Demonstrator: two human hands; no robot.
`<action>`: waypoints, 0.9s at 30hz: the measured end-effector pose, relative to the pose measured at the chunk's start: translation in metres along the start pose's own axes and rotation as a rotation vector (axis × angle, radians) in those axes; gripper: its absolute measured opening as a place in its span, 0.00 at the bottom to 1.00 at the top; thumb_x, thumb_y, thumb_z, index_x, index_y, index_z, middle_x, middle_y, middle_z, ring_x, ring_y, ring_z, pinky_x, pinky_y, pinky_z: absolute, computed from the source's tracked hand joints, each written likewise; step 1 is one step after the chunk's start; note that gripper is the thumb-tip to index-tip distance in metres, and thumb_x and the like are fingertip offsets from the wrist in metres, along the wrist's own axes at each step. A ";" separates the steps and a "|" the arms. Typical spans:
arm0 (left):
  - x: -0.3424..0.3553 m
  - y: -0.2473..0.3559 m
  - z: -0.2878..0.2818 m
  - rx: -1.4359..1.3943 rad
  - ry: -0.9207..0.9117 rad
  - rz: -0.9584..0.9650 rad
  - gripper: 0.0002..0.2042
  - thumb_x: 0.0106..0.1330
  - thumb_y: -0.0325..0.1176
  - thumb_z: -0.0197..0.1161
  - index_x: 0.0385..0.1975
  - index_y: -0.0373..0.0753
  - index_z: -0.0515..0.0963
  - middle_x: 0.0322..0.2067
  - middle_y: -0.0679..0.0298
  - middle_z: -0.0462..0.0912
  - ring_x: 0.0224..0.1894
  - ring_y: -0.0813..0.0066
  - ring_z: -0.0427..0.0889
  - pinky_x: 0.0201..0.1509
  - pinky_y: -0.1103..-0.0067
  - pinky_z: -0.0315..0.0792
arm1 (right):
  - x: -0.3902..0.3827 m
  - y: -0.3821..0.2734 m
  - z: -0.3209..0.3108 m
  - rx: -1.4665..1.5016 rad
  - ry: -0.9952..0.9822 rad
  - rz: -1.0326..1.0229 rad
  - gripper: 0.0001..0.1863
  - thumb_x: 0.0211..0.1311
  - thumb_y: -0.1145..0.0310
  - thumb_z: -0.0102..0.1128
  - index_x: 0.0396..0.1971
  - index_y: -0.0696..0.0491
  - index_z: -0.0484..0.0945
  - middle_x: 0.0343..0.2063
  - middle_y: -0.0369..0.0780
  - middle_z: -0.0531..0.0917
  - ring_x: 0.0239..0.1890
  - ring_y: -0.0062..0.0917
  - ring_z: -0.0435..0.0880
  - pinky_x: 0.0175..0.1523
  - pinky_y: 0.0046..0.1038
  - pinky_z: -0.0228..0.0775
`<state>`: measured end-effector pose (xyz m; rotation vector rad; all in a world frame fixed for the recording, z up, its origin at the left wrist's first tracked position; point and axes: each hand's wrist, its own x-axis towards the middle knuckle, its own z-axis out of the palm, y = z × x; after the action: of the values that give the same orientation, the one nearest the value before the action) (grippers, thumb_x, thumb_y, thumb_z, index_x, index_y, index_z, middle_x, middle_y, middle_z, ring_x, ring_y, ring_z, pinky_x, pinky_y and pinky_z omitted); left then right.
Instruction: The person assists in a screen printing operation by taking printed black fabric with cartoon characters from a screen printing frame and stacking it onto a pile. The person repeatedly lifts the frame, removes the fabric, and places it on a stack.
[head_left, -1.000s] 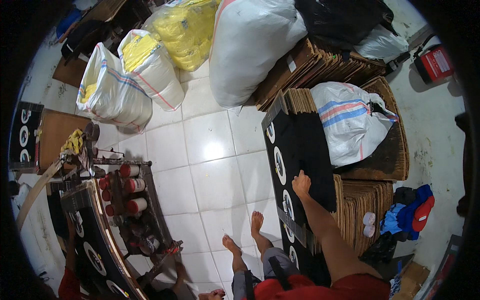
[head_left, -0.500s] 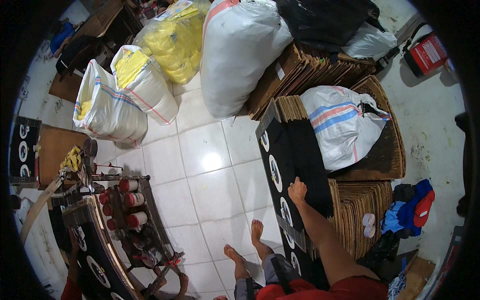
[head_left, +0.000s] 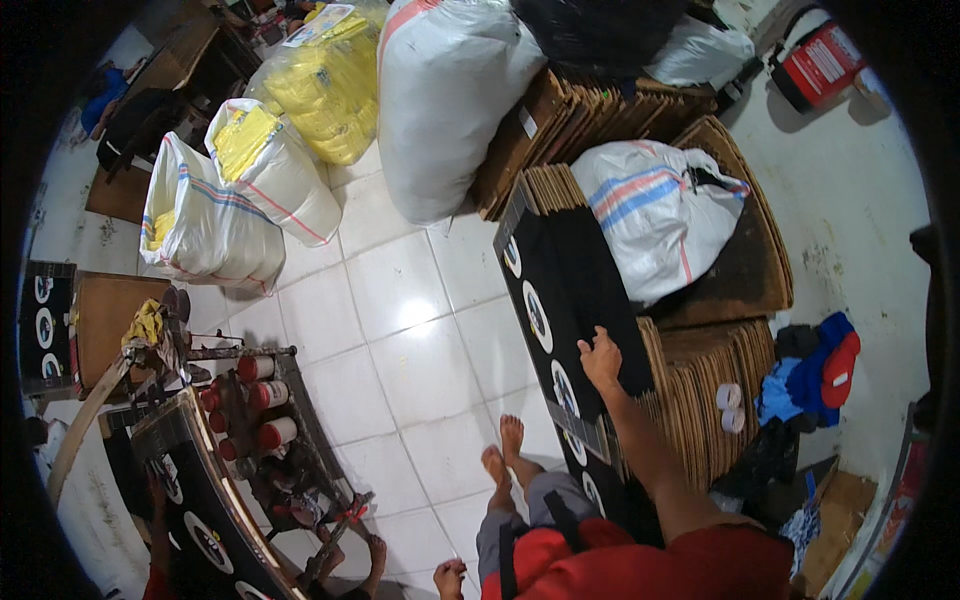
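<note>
My right hand (head_left: 600, 358) is open, fingers apart, over black fabric (head_left: 590, 270) on a long stack of boards beside me. White oval prints (head_left: 537, 315) run along the stack's left side. My left hand (head_left: 450, 578) hangs at the lower edge beside my grey shorts, its fingers curled; what they hold, if anything, I cannot make out. Right of my right arm are stacked brown boards (head_left: 700, 430), two pale rolls (head_left: 731, 398) and a pile of blue and red cloths (head_left: 805, 365).
A co-worker's hand (head_left: 157, 488) reaches onto a printed black board (head_left: 200, 570) at left, beside a rack of red-lidded pots (head_left: 277, 432). Sacks (head_left: 210, 235) of yellow cloth, a large white sack (head_left: 440, 110) and a tied striped sack (head_left: 650, 230) stand ahead, over or beside tiled floor (head_left: 395, 280).
The view has shifted. My right hand's fingers are more spread over the black fabric, my left hand shows more at the lower edge, and my feet have drawn closer together.
</note>
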<state>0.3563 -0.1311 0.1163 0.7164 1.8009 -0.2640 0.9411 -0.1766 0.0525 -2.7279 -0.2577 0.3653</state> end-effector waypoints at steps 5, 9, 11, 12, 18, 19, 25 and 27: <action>0.016 0.024 -0.004 0.070 -0.142 0.096 0.08 0.56 0.34 0.58 0.30 0.36 0.76 0.24 0.66 0.78 0.27 0.80 0.75 0.28 0.83 0.66 | -0.080 0.051 -0.040 -0.069 -0.016 0.114 0.17 0.47 0.70 0.60 0.37 0.62 0.73 0.34 0.52 0.78 0.39 0.45 0.77 0.44 0.39 0.68; 0.028 0.035 -0.022 0.028 -0.127 0.133 0.08 0.56 0.36 0.61 0.31 0.40 0.74 0.25 0.66 0.78 0.28 0.78 0.77 0.31 0.81 0.66 | -0.139 0.097 -0.048 -0.129 -0.169 0.185 0.10 0.46 0.71 0.59 0.30 0.60 0.76 0.28 0.50 0.79 0.33 0.41 0.79 0.38 0.37 0.70; 0.032 0.035 -0.036 0.057 -0.146 0.136 0.08 0.56 0.36 0.61 0.31 0.40 0.74 0.26 0.66 0.78 0.28 0.77 0.77 0.32 0.81 0.66 | -0.160 0.112 -0.044 -0.267 -0.229 0.191 0.10 0.46 0.70 0.60 0.29 0.58 0.76 0.29 0.48 0.80 0.33 0.38 0.80 0.38 0.36 0.71; 0.035 0.034 -0.043 0.075 -0.156 0.149 0.08 0.56 0.36 0.61 0.31 0.40 0.74 0.26 0.66 0.79 0.28 0.77 0.77 0.32 0.80 0.66 | -0.168 0.117 -0.040 -0.270 -0.229 0.196 0.10 0.46 0.70 0.60 0.29 0.57 0.77 0.29 0.47 0.81 0.32 0.36 0.80 0.38 0.35 0.71; 0.057 0.015 -0.090 0.245 -0.144 0.079 0.09 0.56 0.36 0.61 0.31 0.39 0.74 0.24 0.66 0.78 0.27 0.77 0.77 0.31 0.80 0.67 | -0.193 0.128 -0.023 -0.274 -0.256 0.267 0.09 0.46 0.73 0.59 0.29 0.58 0.77 0.31 0.50 0.80 0.36 0.41 0.79 0.41 0.38 0.71; 0.061 0.013 -0.098 0.277 -0.144 0.076 0.09 0.55 0.36 0.61 0.31 0.39 0.74 0.24 0.66 0.78 0.27 0.77 0.77 0.30 0.80 0.67 | -0.195 0.128 -0.021 -0.267 -0.250 0.281 0.09 0.46 0.73 0.58 0.30 0.58 0.77 0.31 0.50 0.80 0.37 0.41 0.79 0.42 0.38 0.71; 0.063 0.032 -0.114 0.174 -0.189 0.159 0.07 0.55 0.32 0.61 0.29 0.38 0.73 0.22 0.66 0.77 0.24 0.78 0.74 0.28 0.83 0.66 | -0.196 0.124 -0.021 -0.295 -0.237 0.300 0.10 0.48 0.78 0.54 0.33 0.59 0.76 0.32 0.51 0.79 0.39 0.43 0.79 0.43 0.39 0.71; 0.057 0.047 -0.109 0.102 -0.200 0.211 0.06 0.55 0.30 0.60 0.29 0.37 0.73 0.21 0.66 0.76 0.23 0.78 0.74 0.27 0.85 0.65 | -0.196 0.125 -0.021 -0.278 -0.154 0.268 0.10 0.47 0.78 0.54 0.33 0.59 0.75 0.32 0.52 0.79 0.39 0.43 0.78 0.43 0.40 0.70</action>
<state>0.2877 -0.0191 0.1098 0.9129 1.5176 -0.2777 0.7766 -0.3419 0.0655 -3.0194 0.0220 0.6606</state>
